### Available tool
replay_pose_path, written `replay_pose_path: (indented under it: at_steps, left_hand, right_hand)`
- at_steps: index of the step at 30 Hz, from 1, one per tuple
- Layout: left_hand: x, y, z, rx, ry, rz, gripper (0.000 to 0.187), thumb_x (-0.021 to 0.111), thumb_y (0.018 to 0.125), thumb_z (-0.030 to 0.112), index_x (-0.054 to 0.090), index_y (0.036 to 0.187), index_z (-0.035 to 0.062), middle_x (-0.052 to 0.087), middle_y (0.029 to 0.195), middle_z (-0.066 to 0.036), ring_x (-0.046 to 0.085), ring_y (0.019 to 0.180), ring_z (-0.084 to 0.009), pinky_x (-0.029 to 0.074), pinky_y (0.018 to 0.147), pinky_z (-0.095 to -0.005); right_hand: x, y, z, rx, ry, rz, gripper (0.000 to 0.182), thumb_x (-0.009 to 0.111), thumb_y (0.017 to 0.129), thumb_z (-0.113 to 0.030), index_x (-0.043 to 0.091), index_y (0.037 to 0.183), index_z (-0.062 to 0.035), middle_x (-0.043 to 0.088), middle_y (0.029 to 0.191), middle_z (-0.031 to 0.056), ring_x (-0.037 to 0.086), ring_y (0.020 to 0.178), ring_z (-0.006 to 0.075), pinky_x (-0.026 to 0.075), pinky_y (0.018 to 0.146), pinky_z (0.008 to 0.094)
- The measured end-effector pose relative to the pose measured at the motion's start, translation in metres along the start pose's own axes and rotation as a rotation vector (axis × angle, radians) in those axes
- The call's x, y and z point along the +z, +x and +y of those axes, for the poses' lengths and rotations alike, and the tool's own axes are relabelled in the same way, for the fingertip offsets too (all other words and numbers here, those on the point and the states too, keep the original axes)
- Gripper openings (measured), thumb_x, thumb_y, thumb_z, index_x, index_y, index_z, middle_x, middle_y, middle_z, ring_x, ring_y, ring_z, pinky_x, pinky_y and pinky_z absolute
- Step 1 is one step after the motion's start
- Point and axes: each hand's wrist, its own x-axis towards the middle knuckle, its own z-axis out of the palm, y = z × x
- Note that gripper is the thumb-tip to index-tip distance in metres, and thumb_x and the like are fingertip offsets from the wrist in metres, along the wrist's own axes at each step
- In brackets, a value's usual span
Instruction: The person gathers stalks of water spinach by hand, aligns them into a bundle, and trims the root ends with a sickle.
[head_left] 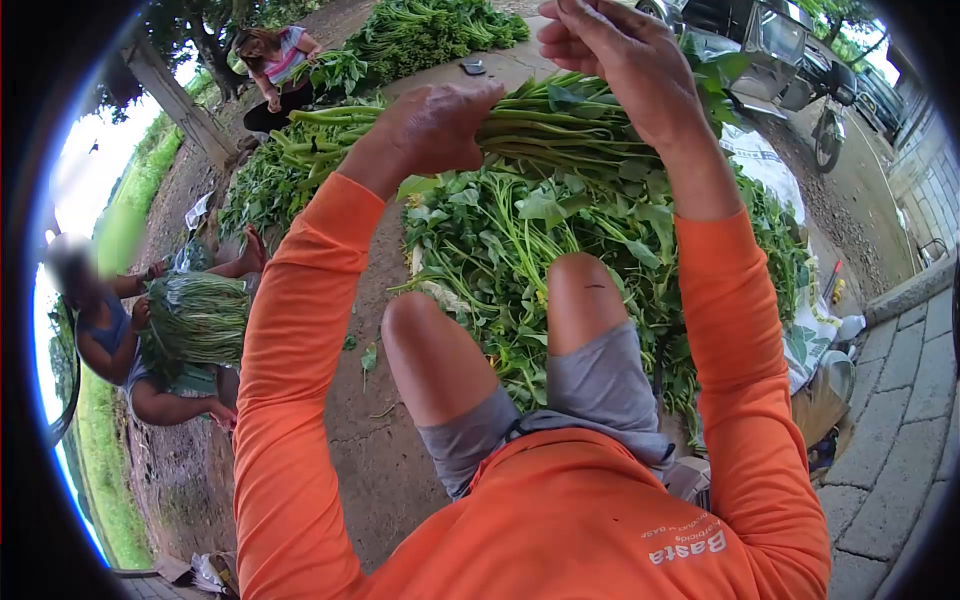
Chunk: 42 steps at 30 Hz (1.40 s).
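Note:
A bundle of long-stemmed leafy greens (560, 135) lies crosswise in front of me, with cut stem ends to the left and leaves to the right. My left hand (430, 130) is closed around the stems, its thumb pointing down. My right hand (625, 65) is raised over the leafy side of the bundle, fingers bent and pressed together. Whatever they may pinch is too small or hidden to make out. Beneath the bundle, a large pile of loose greens (530, 230) spreads around my knees.
At the left a person (105, 325) holds a bundle of long green pods (197, 318). Another person (275, 70) sits at the back beside a heap of greens (430, 38). A dark phone-like object (472, 68) lies on the ground. A motorcycle (830, 120) stands back right.

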Motion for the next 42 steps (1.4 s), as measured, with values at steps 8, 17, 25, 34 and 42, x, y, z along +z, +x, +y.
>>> replay_pose_path:
  at_steps: [8,17,25,34,42]
  left_hand:
    - [0.071,-0.082,0.095,0.025,-0.028,0.165,0.032,0.069,0.094,0.017,0.062,0.126,0.0139,0.065,0.082,-0.008,0.069,0.071,-0.0298,0.054,0.064,-0.0452]
    - [0.171,-0.214,0.155,-0.22,0.058,0.155,0.039,0.066,0.093,0.017,0.058,0.131,0.0153,0.06,0.1,-0.006,0.062,0.084,-0.0234,0.053,0.078,-0.0396]
    - [0.1,-0.226,0.181,-0.542,-0.557,-0.026,0.054,0.08,0.087,0.015,0.063,0.136,0.0017,0.065,0.125,-0.018,0.062,0.122,-0.0363,0.046,0.113,-0.049]
    - [0.069,-0.213,0.156,-0.948,-0.183,-0.19,0.03,0.078,0.093,0.024,0.079,0.113,0.0009,0.067,0.106,-0.014,0.061,0.101,-0.0334,0.049,0.09,-0.0472]
    - [0.097,-0.22,0.154,-0.898,-0.246,-0.186,0.034,0.078,0.093,0.033,0.079,0.111,0.0044,0.067,0.11,-0.015,0.061,0.11,-0.0352,0.045,0.096,-0.0485]
  right_hand:
    - [0.035,-0.095,0.032,-0.007,-1.051,-0.281,0.05,0.057,0.106,-0.047,0.073,0.087,-0.003,0.072,0.08,0.0211,0.072,0.084,0.0418,0.054,0.079,0.0547]
    - [0.103,-0.25,0.125,-0.016,-0.793,-0.35,0.037,0.065,0.102,-0.029,0.069,0.123,0.0016,0.069,0.122,0.0186,0.064,0.114,0.0378,0.05,0.097,0.0483]
    - [0.088,-0.242,0.074,0.169,-0.75,-0.697,0.05,0.069,0.096,-0.021,0.062,0.136,0.0089,0.065,0.131,0.0236,0.061,0.12,0.039,0.049,0.102,0.0484]
    - [0.085,-0.25,0.052,0.189,-0.76,-0.765,0.051,0.075,0.091,-0.019,0.065,0.134,0.0069,0.063,0.132,0.0203,0.06,0.119,0.0353,0.05,0.1,0.0449]
    - [0.076,-0.249,0.049,0.249,-0.699,-0.783,0.051,0.076,0.087,-0.018,0.067,0.132,0.0062,0.065,0.126,0.016,0.059,0.113,0.0318,0.05,0.096,0.0426]
